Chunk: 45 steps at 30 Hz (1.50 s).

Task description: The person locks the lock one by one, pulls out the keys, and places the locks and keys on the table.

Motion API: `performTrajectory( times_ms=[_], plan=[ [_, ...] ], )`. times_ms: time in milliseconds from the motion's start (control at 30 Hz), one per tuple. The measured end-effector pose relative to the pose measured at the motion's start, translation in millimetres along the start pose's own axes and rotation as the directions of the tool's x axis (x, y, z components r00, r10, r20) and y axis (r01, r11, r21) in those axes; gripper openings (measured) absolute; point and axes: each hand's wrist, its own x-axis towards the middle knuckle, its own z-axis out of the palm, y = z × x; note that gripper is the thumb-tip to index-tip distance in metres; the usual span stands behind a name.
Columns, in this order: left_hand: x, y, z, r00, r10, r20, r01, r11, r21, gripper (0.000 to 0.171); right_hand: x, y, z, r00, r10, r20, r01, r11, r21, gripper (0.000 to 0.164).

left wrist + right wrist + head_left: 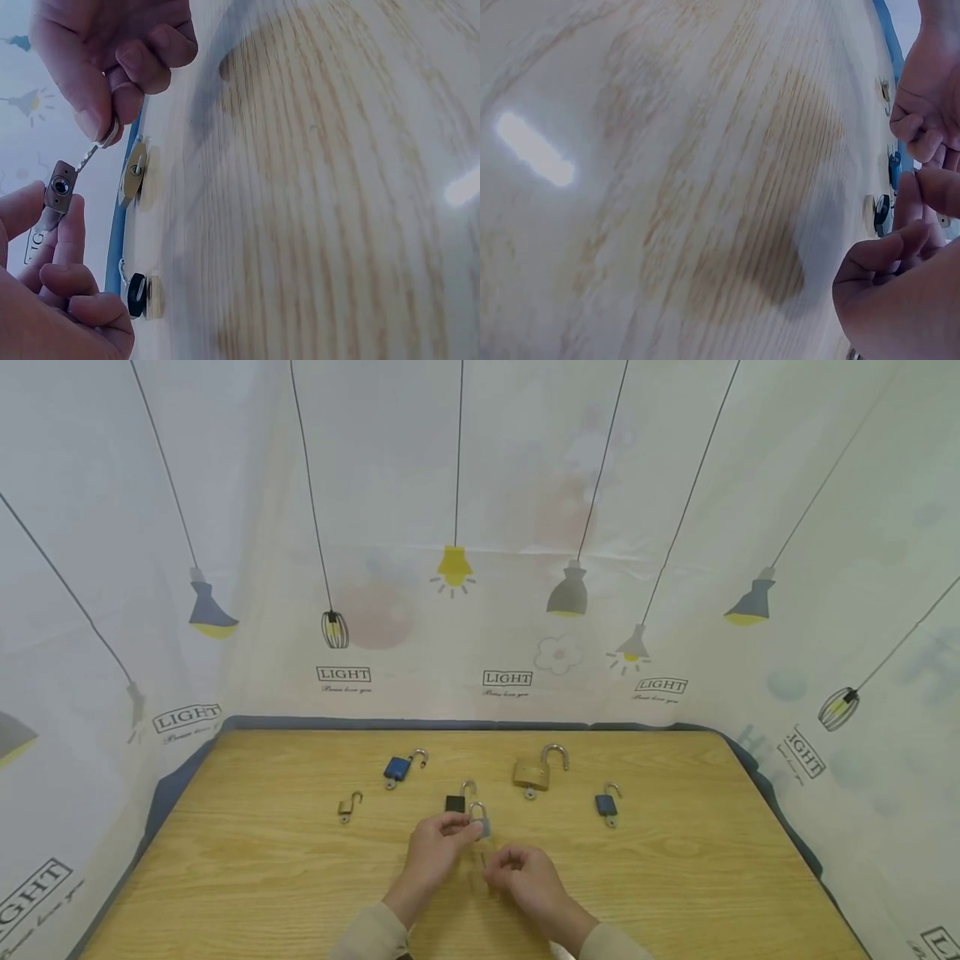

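In the head view, my left hand (442, 847) pinches a small grey padlock (482, 827) between thumb and fingers, its shackle pointing away from me. My right hand (528, 881) pinches a key, just below and right of the padlock. The left wrist view shows the padlock's keyhole face (60, 186) turned toward the right hand (112, 60). There the key's blade (88, 159) reaches to the edge of the lock body, beside the keyhole. The right wrist view shows both hands at its right edge, with the fingers hiding the padlock and key.
Beyond my hands lie a black padlock (455, 803), a large brass padlock (531, 773), a small brass padlock (345, 807) and blue padlocks at left (397, 768) and right (606, 806). Their shackles stand open. A printed curtain (420, 693) surrounds the wooden table (675, 893).
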Motion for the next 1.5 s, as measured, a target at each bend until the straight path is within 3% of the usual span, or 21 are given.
performTrajectory(
  times_ms=[333,567,967,1300,1500],
  plan=[
    [1.3,-6.0,-9.6,1.000,0.009,-0.020,-0.007,0.997,0.072,0.040,1,2,4,0.998,-0.055,0.015,0.056,0.994,-0.089,0.011],
    [2.1,-8.7,-26.6,0.999,0.003,-0.044,0.003,0.992,0.123,0.039,2,-2,6,0.997,-0.072,-0.008,0.070,0.983,-0.170,0.009],
    [-0.3,-18.5,-55.0,0.995,-0.039,-0.091,0.058,0.975,0.215,0.036,2,-10,15,0.991,-0.127,0.036,0.132,0.968,-0.211,0.007],
    [-1.8,-27.8,-84.1,0.990,-0.065,-0.128,0.101,0.948,0.301,0.038,6,-13,29,0.989,-0.130,0.064,0.142,0.960,-0.243,0.006],
    [-7.0,-29.2,-100.4,0.990,-0.080,-0.117,0.118,0.922,0.370,0.037,5,-18,41,0.983,-0.167,0.077,0.182,0.946,-0.270,0.007]
  ],
)
